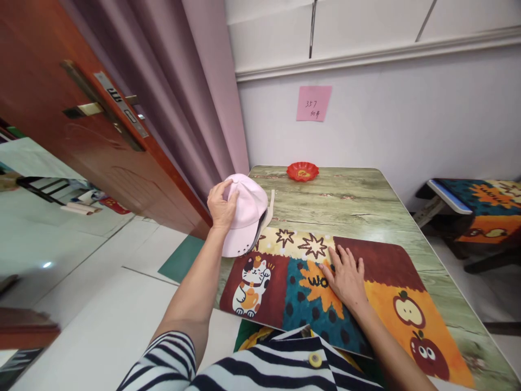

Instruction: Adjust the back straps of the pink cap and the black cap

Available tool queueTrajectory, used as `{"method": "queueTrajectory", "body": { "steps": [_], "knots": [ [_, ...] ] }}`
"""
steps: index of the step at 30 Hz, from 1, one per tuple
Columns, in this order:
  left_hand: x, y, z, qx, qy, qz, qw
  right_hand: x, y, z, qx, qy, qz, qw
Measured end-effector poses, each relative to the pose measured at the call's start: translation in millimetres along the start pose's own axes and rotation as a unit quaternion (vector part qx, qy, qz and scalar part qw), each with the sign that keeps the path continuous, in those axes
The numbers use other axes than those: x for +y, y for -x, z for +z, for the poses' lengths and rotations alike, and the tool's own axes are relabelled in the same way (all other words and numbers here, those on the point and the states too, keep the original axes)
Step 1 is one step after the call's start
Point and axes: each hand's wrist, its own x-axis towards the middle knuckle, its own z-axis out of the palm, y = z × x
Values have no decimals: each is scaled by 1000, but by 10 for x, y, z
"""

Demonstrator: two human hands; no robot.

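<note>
A pale pink cap (249, 203) stands tilted at the left edge of the wood-patterned table (325, 201), its brim pointing down toward me and a light strap showing on its right side. My left hand (222, 205) holds it by the crown from the left, fingertips pressed on the fabric. On the colourful patterned mat (264, 288) my right hand (347, 276) lies flat with its fingers spread, holding nothing. Part of the mat is hidden under that hand and forearm.
A red scalloped dish (303, 171) sits at the table's back edge, below a pink note (313, 103) on the wall. An open wooden door (134, 163) and a purple curtain (183, 81) stand left. Another table (450, 196) is at the right.
</note>
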Motion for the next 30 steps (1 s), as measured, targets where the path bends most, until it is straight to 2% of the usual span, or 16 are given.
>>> {"method": "queueTrajectory", "body": {
  "steps": [4,7,11,14,16,17,19,21,22,23,24,26,28,30],
  "knots": [
    [77,-72,-68,24,11,6,1000,-4,-4,-6,3,-10,-2,1000],
    [229,-147,-165,35,31,16,999,-3,8,0,3,-27,-1,1000],
    [646,-184,-320,39,74,59,995,8,13,-32,17,-103,7,994],
    [1019,-107,-352,13,139,89,986,-47,-84,-187,15,-250,23,968],
    [1230,-1,-292,-16,195,85,977,-158,-220,-373,-15,-403,44,914],
    [1317,67,-237,-31,227,75,970,-234,-303,-485,-45,-496,53,866],
    [1450,224,-92,-62,297,39,952,-409,-484,-720,-126,-677,47,724],
    [1531,393,68,-93,357,-7,929,-564,-657,-934,-150,-798,51,581],
    [1552,474,141,-107,377,-30,920,-617,-732,-1021,-141,-837,55,526],
    [1560,549,206,-120,390,-51,911,-647,-795,-1091,-130,-863,65,484],
    [1555,616,261,-133,399,-70,904,-655,-845,-1142,-133,-878,76,454],
    [1506,717,340,-160,416,-107,889,-613,-901,-1193,-143,-893,98,415],
    [1410,781,392,-183,431,-161,869,-534,-906,-1194,-150,-901,111,392],
    [1282,823,437,-211,429,-266,837,-467,-881,-1175,-140,-904,115,387]
  ]
}}
